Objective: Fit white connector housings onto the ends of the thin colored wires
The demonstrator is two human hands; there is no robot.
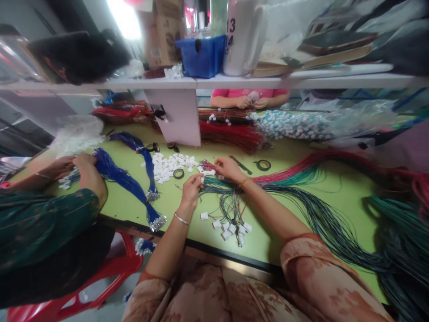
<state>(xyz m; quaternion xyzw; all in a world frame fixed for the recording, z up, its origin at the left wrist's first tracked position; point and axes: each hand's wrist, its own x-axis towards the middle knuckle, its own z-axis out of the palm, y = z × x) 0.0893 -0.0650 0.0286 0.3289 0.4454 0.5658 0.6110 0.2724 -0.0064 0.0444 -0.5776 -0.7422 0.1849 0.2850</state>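
Note:
My left hand point(192, 184) is closed in a pinch on a small white connector, just above the green table point(134, 201). My right hand point(228, 168) is closed on the ends of a bundle of red and green wires point(301, 172) that runs off to the right. A heap of loose white connectors point(170, 165) lies just left of both hands. Nearer me, a few wires fitted with white connectors point(231, 228) lie by the table's front edge.
At the left, another person's hands point(78, 172) handle blue wire bundles point(130, 183). Across the table, a third person's hands point(251, 102) work under a white shelf point(214, 82) that carries a blue bin point(202, 56). Red wire bundles point(231, 134) and dark tape rings point(263, 165) lie beyond.

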